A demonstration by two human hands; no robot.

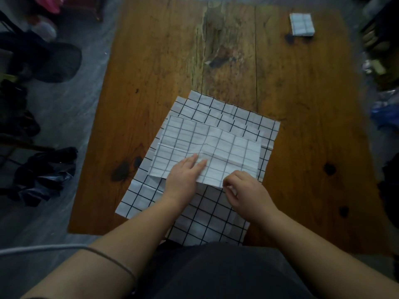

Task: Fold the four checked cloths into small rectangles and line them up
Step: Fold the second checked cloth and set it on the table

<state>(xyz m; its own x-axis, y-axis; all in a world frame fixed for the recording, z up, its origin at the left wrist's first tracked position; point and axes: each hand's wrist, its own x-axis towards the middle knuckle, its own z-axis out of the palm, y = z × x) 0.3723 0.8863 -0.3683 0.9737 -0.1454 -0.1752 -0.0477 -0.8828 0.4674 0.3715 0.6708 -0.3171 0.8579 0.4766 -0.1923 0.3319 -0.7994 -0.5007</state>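
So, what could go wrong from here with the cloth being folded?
The right hand pinches the near edge of the top cloth and might catch the spread cloth underneath too. The left hand presses only one spot, so the fold may go crooked. The spread cloth reaches the near edge of the table and could slide off.

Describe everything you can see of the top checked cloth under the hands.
The top cloth is thin white fabric with a grey grid. It is creased, folded to a rectangle, and lies flat and slightly askew on a larger checked cloth spread on the wooden table. The left hand presses it with straight fingers; the right hand pinches its near edge.
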